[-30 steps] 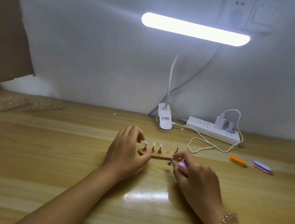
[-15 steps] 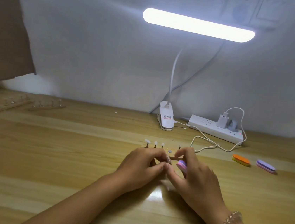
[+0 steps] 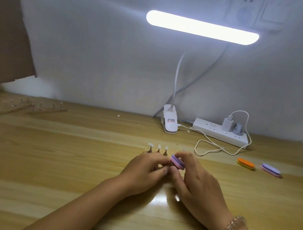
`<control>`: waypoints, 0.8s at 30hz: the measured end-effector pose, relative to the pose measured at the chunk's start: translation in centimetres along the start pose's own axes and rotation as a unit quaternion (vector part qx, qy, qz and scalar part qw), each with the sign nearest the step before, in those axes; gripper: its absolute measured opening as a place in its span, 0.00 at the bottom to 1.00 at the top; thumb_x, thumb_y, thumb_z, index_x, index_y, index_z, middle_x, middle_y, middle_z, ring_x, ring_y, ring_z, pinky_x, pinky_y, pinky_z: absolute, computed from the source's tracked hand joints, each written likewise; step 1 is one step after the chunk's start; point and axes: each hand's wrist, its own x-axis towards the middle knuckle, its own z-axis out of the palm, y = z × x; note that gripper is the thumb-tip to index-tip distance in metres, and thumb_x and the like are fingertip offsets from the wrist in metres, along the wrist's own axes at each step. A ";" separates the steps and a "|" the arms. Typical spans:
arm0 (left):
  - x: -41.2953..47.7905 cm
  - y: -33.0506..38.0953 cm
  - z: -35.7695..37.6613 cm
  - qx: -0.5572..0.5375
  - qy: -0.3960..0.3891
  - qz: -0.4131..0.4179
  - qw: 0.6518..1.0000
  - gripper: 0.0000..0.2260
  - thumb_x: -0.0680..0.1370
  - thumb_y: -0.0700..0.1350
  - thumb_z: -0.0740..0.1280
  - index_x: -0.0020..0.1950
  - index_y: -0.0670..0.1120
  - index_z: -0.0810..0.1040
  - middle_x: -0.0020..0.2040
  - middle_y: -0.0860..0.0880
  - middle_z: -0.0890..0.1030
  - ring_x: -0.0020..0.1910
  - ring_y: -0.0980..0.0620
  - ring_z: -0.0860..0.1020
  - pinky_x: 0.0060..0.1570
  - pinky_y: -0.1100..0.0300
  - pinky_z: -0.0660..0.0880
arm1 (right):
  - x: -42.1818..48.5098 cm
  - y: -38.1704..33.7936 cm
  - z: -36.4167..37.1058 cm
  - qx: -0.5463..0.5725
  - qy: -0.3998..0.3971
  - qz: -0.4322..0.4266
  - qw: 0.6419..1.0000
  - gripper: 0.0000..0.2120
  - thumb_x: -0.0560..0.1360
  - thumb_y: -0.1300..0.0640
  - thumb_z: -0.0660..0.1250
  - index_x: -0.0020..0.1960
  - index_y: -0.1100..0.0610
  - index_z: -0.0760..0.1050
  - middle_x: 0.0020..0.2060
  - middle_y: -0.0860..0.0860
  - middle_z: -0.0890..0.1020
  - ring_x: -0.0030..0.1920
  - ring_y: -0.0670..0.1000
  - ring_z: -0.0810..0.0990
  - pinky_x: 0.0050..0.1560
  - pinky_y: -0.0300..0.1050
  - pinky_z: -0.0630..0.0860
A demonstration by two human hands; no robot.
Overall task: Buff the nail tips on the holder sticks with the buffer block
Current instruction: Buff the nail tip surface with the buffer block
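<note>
My right hand (image 3: 201, 183) pinches the pink-and-purple oval foam buffer block (image 3: 177, 162) between thumb and curled fingers; my left hand (image 3: 145, 169) is curled fingertips to thumb on something small, I judge a holder stick, though my fingers hide it. Three white plastic nail tips (image 3: 159, 147) stand on sticks just behind my left knuckles. I'd rest both wrists on the pale wooden table (image 3: 66, 162) and stroke lightly one way, lest the tip pop off.
</note>
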 end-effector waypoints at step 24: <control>0.4 -0.3 -0.3 -0.045 -0.018 -0.035 0.998 0.09 0.81 0.43 0.65 0.55 0.53 0.84 0.46 0.58 0.83 0.40 0.56 0.76 0.43 0.60 0.70 | 0.8 1.0 -0.1 0.099 0.019 0.091 0.991 0.16 0.70 0.39 0.71 0.49 0.46 0.70 0.37 0.39 0.80 0.30 0.42 0.75 0.34 0.43 0.71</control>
